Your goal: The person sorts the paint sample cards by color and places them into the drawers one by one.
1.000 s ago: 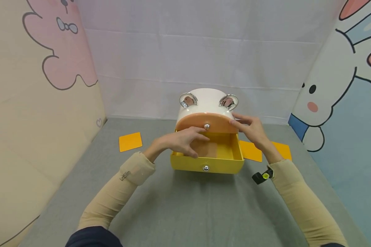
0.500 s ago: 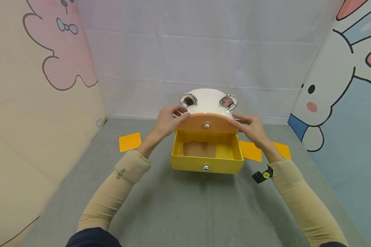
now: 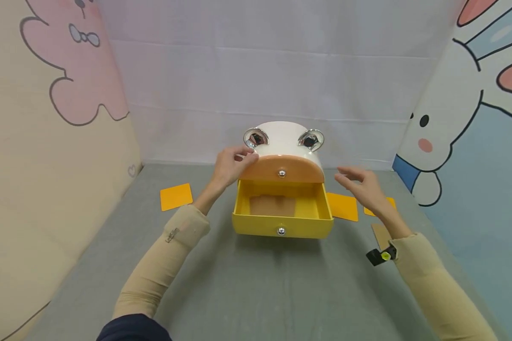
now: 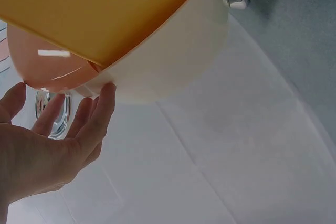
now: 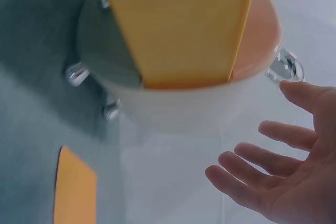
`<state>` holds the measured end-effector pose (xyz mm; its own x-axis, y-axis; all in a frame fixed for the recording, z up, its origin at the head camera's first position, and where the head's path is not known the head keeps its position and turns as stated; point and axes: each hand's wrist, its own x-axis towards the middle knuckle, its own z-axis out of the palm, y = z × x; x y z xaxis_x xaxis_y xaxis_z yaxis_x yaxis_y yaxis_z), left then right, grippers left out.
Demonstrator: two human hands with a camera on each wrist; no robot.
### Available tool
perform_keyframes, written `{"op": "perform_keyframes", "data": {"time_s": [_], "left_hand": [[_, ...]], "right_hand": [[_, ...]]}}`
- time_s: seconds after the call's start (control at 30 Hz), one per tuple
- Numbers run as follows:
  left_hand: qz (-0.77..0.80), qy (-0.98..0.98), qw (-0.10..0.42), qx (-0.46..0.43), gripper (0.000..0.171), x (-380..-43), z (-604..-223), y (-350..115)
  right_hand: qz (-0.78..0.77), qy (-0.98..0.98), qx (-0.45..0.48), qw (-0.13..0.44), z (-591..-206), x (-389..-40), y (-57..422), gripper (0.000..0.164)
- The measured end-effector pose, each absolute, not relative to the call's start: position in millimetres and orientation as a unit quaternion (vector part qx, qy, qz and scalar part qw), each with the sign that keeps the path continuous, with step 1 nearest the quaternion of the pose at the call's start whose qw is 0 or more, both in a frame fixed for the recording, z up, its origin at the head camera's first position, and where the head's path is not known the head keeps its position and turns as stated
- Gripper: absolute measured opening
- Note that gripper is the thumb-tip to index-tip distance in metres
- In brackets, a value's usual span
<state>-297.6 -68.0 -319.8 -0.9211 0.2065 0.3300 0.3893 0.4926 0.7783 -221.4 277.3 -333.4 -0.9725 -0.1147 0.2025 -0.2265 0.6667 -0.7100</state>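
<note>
A small rounded white drawer cabinet (image 3: pixel 283 138) stands on the table, with two shiny ear-shaped pieces on top. Its orange upper drawer (image 3: pixel 260 169) is closed and has a round silver knob. Below it the yellow drawer (image 3: pixel 256 225) is pulled out, with a flat brown patch (image 3: pixel 273 206) on its floor. My left hand (image 3: pixel 230 166) touches the cabinet's upper left side; in the left wrist view its fingertips (image 4: pixel 109 90) lie against the white shell. My right hand (image 3: pixel 364 189) is apart from the cabinet on the right, its fingers spread and holding nothing.
Orange cards lie flat on the grey table: one at the left (image 3: pixel 176 197), one just right of the drawer (image 3: pixel 342 207), another partly behind the right hand (image 3: pixel 390 203). A brown card (image 3: pixel 380 236) lies beside the right wrist. A white cloth wall (image 3: pixel 187 94) rises behind.
My left hand has moved from over the pulled-out drawer up to the cabinet's upper left side. My right hand has let go of the upper right side and shifted right.
</note>
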Motion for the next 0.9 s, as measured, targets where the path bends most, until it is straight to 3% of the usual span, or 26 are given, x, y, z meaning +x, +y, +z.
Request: {"op": "perform_keyframes", "data": {"time_s": [0.23,0.57,0.9], "left_hand": [[-0.454,-0.863,0.105,-0.196,0.037,-295,-320,-71],[-0.427,-0.873,0.095,-0.214,0.039,-294,-320,-73],[-0.411,-0.877,0.098,-0.23,0.042,-294,-321,-75]], "right_hand": [[0.306,-0.948,0.073,0.055,-359,-198,320,0.053],[0.155,-0.983,-0.022,-0.1,-408,-176,378,0.09],[0.118,-0.968,-0.134,-0.178,-428,-165,383,0.109]]}}
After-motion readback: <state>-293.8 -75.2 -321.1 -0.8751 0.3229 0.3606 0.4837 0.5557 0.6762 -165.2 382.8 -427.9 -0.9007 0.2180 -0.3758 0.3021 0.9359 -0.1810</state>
